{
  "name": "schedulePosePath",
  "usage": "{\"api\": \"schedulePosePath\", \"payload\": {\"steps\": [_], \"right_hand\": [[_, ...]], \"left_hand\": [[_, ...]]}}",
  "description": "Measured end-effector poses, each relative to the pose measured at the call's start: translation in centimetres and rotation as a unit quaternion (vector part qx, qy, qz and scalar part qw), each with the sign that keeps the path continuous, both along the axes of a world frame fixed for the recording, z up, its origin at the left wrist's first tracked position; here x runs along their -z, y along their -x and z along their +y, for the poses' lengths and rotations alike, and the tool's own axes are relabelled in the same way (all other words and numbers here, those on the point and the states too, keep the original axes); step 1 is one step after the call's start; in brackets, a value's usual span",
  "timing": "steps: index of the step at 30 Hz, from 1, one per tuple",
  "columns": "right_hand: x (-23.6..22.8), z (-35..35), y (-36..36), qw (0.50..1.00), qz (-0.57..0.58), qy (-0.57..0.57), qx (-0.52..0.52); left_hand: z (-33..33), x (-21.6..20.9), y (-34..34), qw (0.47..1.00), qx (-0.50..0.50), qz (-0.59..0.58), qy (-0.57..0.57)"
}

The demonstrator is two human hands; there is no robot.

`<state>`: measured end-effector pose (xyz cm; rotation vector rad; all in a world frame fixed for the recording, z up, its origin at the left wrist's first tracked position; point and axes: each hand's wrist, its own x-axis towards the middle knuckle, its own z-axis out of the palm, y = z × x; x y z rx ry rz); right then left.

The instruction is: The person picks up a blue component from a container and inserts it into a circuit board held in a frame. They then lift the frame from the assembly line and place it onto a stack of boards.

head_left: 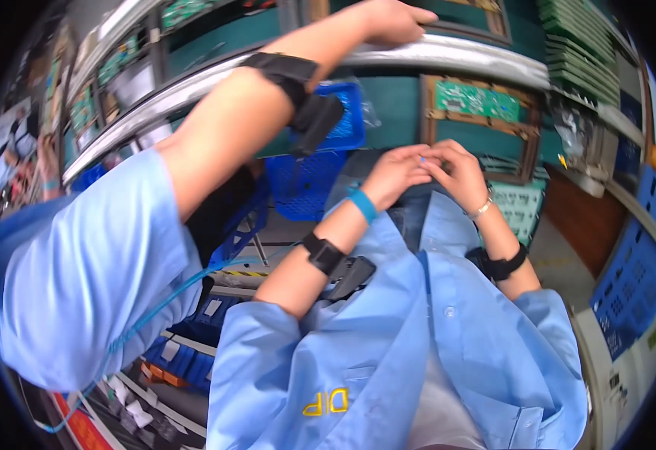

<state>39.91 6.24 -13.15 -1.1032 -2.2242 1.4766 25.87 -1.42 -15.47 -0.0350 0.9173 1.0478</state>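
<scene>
My left hand [392, 178] and my right hand [459, 174] meet in front of my body, over my lap. Their fingertips are pinched together around a small blue part [422, 160], mostly hidden by the fingers; its kind is too small to tell. A blue band circles my left wrist. Just beyond my hands a green circuit board [476, 101] lies in a brown frame carrier [431, 112]. Left of my hands stands a blue plastic bin [352, 135] with many small blue pieces inside.
A co-worker's arm [230, 127] reaches across from the left, its hand [395, 24] over the metal rail [463, 54]. Green boards [579, 49] are stacked at the far right. A blue basket [298, 199] stands left of my lap, and a pale green perforated panel [519, 206] lies beside my right wrist.
</scene>
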Motion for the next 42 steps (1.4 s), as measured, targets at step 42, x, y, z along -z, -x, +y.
{"api": "schedulePosePath", "payload": {"steps": [42], "right_hand": [[8.5,12.3,-9.9,0.953,-0.095,-0.099,0.270]], "left_hand": [[-0.4,-0.9,3.1,0.982,0.010,0.162,0.097]]}}
